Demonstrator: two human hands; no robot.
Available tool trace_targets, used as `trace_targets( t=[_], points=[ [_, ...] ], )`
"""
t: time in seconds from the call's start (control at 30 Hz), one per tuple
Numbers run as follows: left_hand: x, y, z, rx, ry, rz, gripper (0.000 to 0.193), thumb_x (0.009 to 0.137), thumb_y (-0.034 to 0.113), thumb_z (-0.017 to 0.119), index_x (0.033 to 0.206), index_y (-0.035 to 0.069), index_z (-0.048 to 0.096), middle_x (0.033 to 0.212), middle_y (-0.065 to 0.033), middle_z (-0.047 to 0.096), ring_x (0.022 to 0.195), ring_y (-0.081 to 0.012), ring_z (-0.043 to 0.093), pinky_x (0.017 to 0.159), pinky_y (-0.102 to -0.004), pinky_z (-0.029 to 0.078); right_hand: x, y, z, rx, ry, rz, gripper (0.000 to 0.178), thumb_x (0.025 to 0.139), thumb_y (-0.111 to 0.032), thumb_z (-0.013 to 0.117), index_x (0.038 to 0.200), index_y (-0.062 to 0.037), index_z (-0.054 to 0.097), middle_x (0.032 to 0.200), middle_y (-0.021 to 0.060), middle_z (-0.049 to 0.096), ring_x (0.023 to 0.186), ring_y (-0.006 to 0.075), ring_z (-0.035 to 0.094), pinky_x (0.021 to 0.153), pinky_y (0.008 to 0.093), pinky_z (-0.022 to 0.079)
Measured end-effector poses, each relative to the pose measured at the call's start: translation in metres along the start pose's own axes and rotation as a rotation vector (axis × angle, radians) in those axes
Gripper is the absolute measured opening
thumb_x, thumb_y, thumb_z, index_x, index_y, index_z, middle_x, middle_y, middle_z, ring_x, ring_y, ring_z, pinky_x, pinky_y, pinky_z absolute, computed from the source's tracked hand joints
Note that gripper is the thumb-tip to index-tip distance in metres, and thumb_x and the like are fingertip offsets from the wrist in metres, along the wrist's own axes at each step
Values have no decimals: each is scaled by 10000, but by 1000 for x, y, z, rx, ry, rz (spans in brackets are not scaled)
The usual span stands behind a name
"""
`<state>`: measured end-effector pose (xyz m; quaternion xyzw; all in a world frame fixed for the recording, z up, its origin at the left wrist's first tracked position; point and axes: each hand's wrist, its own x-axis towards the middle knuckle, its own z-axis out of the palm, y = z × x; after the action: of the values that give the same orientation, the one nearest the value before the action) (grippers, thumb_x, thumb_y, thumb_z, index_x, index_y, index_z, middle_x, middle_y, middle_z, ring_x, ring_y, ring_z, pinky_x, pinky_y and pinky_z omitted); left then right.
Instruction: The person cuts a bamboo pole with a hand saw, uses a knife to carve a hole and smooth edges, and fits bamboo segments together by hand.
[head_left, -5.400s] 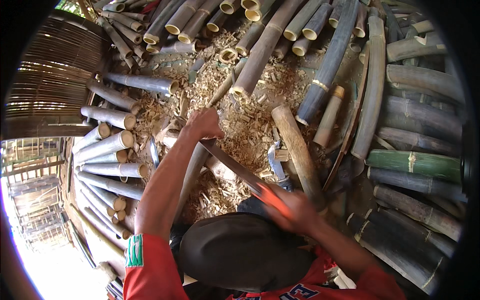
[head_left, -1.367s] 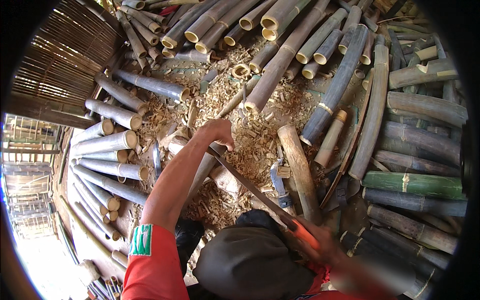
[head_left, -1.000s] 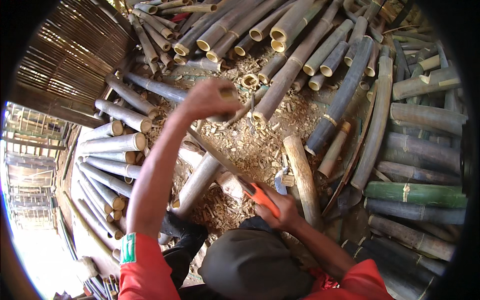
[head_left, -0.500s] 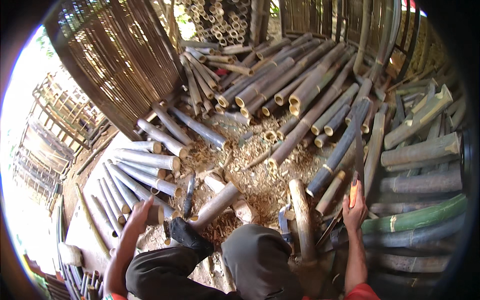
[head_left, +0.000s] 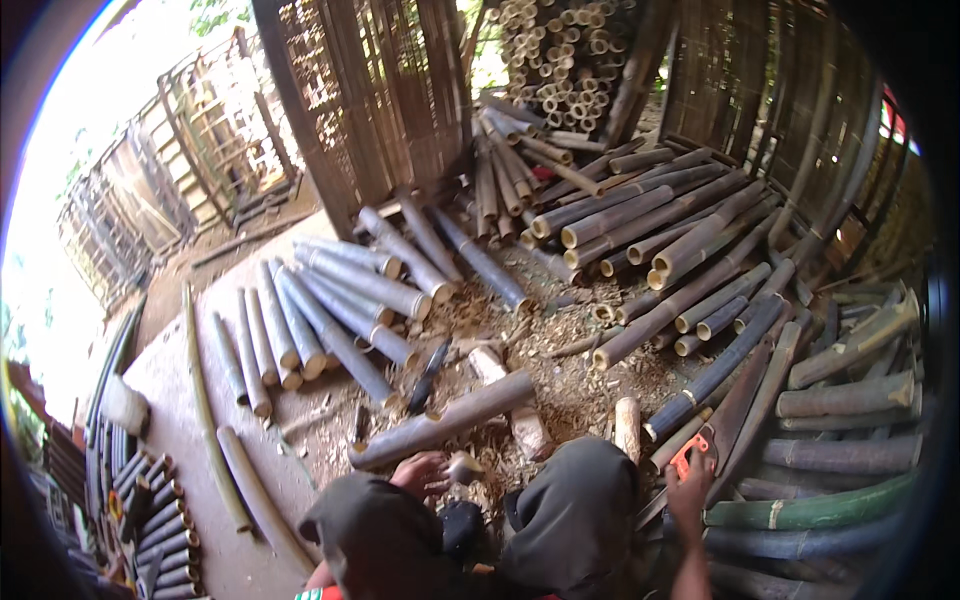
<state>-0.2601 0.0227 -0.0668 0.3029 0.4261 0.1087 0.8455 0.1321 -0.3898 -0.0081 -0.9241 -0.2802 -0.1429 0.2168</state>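
Note:
My left hand (head_left: pixel 424 473) is low beside my left knee, its fingers loosely apart. Close to the fingertips is a short pale-ended bamboo offcut (head_left: pixel 463 467), seemingly not gripped. Just beyond lies a thick bamboo length (head_left: pixel 448 420) with a notch in its side, its right end resting across a pale wooden block (head_left: pixel 530 430). On the right, my right hand (head_left: pixel 688 490) grips the orange handle of a handsaw (head_left: pixel 692 452). The blade is hard to make out against the dark bamboo behind it. A dark footed shape (head_left: pixel 462 525) shows between my knees.
Cut bamboo tubes (head_left: pixel 340 290) lie in a row at left, with a larger pile (head_left: pixel 640 215) at the back. Green and dark poles (head_left: pixel 810 505) stack at right. Wood shavings (head_left: pixel 560 340) cover the ground. A short post (head_left: pixel 627 428) stands by my right knee.
My view has swung left. My left hand has moved from the cut tubes at left to beside my knee. The notched bamboo has turned flatter, and the saw hand has come lower.

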Motion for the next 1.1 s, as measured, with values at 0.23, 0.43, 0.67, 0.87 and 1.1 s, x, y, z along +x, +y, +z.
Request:
trace_targets(
  t=[0.23, 0.43, 0.67, 0.87, 1.1],
  points=[
    [24, -8, 61, 1731, -226, 788, 1059, 686, 462, 933, 1591, 227, 434, 1580, -205, 382, 1429, -492, 381, 1180, -599, 397, -21, -145, -4, 1168, -902, 252, 428, 1106, -271, 491, 1318, 87, 595, 1044, 195, 735, 967, 309, 704, 916, 404, 546],
    [57, -48, 63, 1569, -359, 533, 755, 838, 423, 844, 1428, 109, 492, 1437, -246, 539, 1312, -448, 550, 1030, -533, 514, -36, -172, 1, 1104, -1046, 520, 429, 1113, -271, 476, 1311, 89, 601, 1042, 196, 736, 956, 304, 707, 905, 401, 552],
    [21, 105, 48, 1355, -168, 329, 371, 756, 351, 880, 999, 87, 786, 925, -136, 767, 857, -295, 753, 792, -443, 591, -46, -171, -9, 1086, -1105, 657, 431, 1120, -270, 459, 1302, 91, 607, 1039, 197, 737, 944, 298, 711, 892, 397, 559],
    [-44, 402, -82, 673, 969, 1648, 904, 914, 229, 838, 1594, -47, 309, 1585, -331, 401, 1441, -401, 490, 1240, -471, 367, -48, -206, -4, 1309, -1412, 516, 435, 1126, -270, 444, 1294, 94, 613, 1036, 199, 738, 933, 294, 714, 881, 394, 564],
    [-48, 286, 33, 1056, 421, 1617, 485, 835, 123, 886, 1285, 96, 706, 1259, -143, 737, 1129, -244, 707, 865, -373, 636, -38, -209, -10, 1540, -1858, 399, 441, 1134, -270, 427, 1285, 96, 619, 1033, 200, 739, 920, 288, 718, 868, 390, 571]
  ],
)
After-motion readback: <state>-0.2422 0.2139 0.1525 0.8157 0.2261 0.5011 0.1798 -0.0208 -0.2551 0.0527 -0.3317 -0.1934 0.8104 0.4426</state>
